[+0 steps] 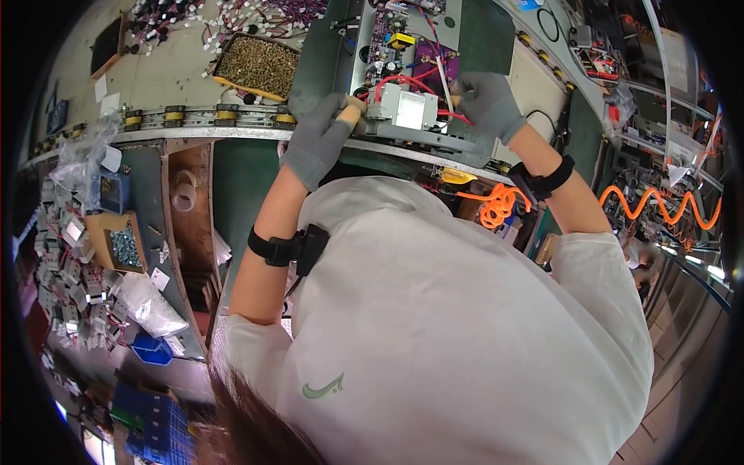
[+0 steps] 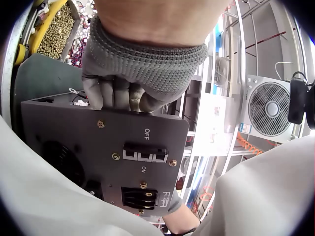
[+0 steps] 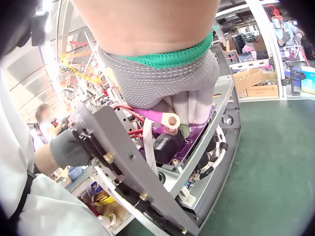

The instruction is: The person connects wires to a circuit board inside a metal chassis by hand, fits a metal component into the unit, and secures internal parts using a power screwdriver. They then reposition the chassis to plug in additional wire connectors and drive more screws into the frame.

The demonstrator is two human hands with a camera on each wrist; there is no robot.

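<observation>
Grey panel beside left hand, lugged cable beside right hand; either hand's grip couldn't be told. Panel seemed stiff, best held edgewise.

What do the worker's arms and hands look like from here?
The left hand and right hand wear grey knitted gloves, the right one with a green cuff edge. Black straps bearing dark modules circle both forearms; the white sleeves are short.

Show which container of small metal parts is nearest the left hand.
The yellow-edged tray of brassy parts is nearest the left hand; the cardboard box of silvery parts lies farther.
</observation>
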